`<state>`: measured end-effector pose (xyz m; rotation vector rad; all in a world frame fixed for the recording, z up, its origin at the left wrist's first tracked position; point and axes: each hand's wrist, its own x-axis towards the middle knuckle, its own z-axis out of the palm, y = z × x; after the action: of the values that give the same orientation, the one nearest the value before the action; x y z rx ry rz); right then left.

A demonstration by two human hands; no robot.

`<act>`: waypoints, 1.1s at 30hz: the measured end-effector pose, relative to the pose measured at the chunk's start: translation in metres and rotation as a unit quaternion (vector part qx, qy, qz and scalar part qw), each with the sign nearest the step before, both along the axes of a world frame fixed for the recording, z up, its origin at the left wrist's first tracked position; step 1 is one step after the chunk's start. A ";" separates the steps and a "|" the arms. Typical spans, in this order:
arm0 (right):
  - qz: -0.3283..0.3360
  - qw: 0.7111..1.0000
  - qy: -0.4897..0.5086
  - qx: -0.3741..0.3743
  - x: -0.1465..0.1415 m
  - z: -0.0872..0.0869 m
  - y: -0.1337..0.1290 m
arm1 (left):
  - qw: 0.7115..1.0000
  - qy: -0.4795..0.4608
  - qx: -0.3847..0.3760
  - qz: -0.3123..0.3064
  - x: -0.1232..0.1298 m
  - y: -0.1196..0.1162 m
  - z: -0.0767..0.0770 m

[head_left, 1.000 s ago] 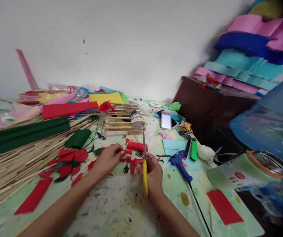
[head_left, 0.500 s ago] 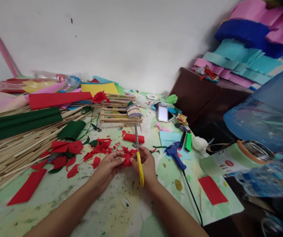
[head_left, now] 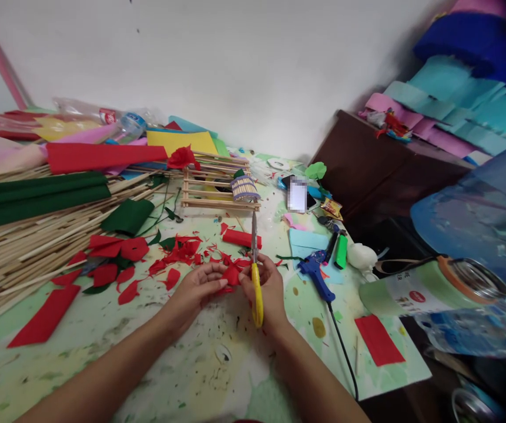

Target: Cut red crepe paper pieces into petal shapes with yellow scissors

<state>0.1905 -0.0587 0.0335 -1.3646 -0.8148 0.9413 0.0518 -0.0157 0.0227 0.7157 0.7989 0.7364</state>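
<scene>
Between my two hands, over the middle of the table, is a small red crepe paper piece [head_left: 231, 274]. My left hand [head_left: 206, 286] pinches its left side with thumb and fingers. My right hand [head_left: 267, 288] grips its right side in the fingertips and also carries yellow-handled scissors [head_left: 257, 294], blades pointing away from me. Just beyond lie a rolled red paper strip [head_left: 237, 237] and many red scraps [head_left: 182, 251]. Cut red petal shapes [head_left: 105, 274] lie to the left of my left hand.
Thin wooden sticks [head_left: 36, 252] cover the left side, with green paper [head_left: 36, 197] on top. A small stick frame [head_left: 217, 194] stands ahead. To the right are a blue glue gun [head_left: 317, 273] with its cord, a phone [head_left: 297, 195], a green tumbler [head_left: 402, 288] and a red paper rectangle [head_left: 379, 341].
The view has shifted slightly. My hands still hold the red paper, and the fingers have moved a little on it; the scissors now point more straight ahead.
</scene>
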 end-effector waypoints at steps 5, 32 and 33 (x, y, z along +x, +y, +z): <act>0.010 1.000 -0.003 0.016 -0.002 0.002 -0.001 | 0.999 0.049 0.014 0.004 0.002 -0.002 -0.004; -0.040 0.999 -0.014 0.012 0.002 -0.004 -0.004 | 0.989 0.132 0.038 0.059 0.002 -0.004 0.005; -0.042 0.999 -0.017 0.014 0.002 -0.004 -0.004 | 0.988 0.137 0.037 0.058 0.002 -0.004 0.006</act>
<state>0.1921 -0.0628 0.0298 -1.3825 -0.7874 0.8420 0.0537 -0.0197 0.0283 0.8550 1.0752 0.7854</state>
